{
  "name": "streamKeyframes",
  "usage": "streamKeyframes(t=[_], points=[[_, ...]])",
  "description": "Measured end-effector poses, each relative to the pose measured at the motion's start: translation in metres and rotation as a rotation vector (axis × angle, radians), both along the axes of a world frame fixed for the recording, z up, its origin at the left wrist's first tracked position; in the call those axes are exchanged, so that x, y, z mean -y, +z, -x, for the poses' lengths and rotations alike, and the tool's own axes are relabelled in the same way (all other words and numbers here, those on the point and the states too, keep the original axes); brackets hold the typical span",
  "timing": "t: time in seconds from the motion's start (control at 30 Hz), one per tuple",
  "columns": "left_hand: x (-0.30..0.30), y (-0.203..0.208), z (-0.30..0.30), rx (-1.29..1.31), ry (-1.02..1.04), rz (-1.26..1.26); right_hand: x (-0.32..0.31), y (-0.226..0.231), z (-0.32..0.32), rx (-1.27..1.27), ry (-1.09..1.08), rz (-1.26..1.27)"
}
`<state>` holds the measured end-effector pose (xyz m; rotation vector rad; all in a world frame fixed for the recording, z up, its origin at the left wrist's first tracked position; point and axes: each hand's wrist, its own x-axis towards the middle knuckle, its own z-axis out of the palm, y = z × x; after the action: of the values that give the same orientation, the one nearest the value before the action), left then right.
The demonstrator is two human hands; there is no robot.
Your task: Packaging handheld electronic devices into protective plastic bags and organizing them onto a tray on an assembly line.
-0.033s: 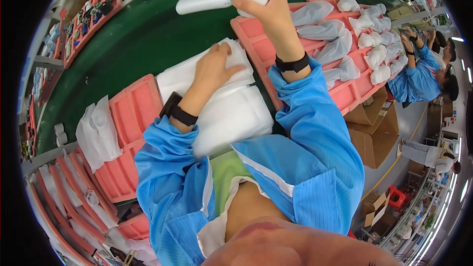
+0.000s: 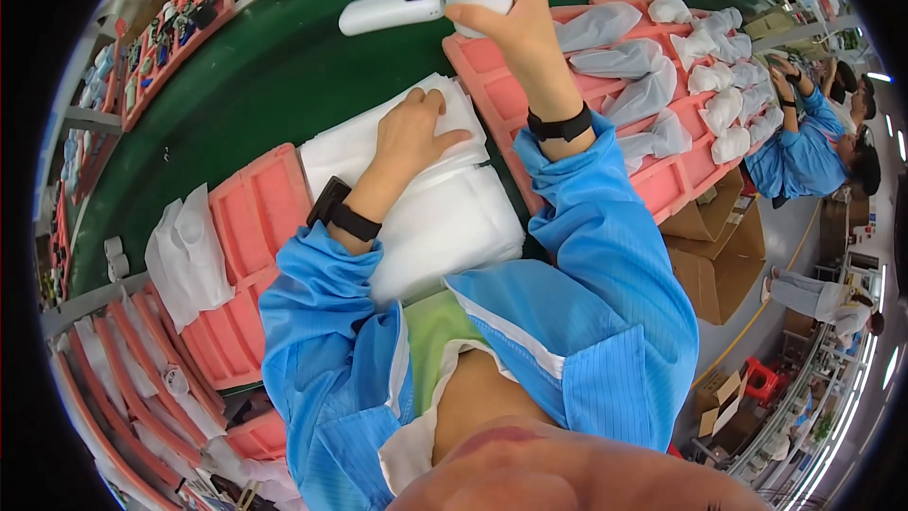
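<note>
One long green table (image 2: 236, 76) is running across the head view, which I am inspecting remotely. Pink trays are flanking the wearer: the right tray (image 2: 487, 66) is carrying rows of wrapped items (image 2: 624, 71) in cloudy white film, and the left tray (image 2: 255, 199) is bearing a loose white bag (image 2: 189, 251) on its outer side. Past the right tray, a co-worker (image 2: 799, 156) in a blue jacket is showing, and an open cardboard box (image 2: 695, 284) is sitting below. Between the trays, a stack of white sheets (image 2: 445, 232) is lying close before the wearer's body, its layers unevenly aligned.

I am locating the white handheld fan (image 2: 426, 5) over the table's far part, its round head lying to the right and its handle pointing left. The right hand (image 2: 515, 14) is gripping that round head, thumb on the near side. The left hand (image 2: 411, 128) is resting on the sheets, fingers loosely bent, thumb spread wide; I am seeing nothing in its grasp. Black bands (image 2: 563, 125) are circling both wrists.
</note>
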<state>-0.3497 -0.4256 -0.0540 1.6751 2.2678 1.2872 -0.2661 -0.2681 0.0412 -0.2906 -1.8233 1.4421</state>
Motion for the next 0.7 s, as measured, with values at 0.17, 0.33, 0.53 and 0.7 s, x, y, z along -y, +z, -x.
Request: streamKeyframes(t=[0.17, 0.33, 0.53, 0.7], points=[[0.0, -0.02, 0.0, -0.078, -0.079, 0.167, -0.006, -0.005, 0.0, 0.058, -0.008, -0.168], [0.014, 0.001, 0.015, 0.3, -0.105, -0.14, -0.03, 0.015, -0.029, 0.09, 0.084, -0.27], [0.035, 0.042, 0.021, 0.781, -0.052, -0.258, -0.027, 0.025, -0.044, 0.106, 0.262, -0.385], [0.046, 0.053, 0.022, 0.815, 0.1, -0.438, -0.003, 0.012, -0.02, 0.109, 0.318, -0.372]])
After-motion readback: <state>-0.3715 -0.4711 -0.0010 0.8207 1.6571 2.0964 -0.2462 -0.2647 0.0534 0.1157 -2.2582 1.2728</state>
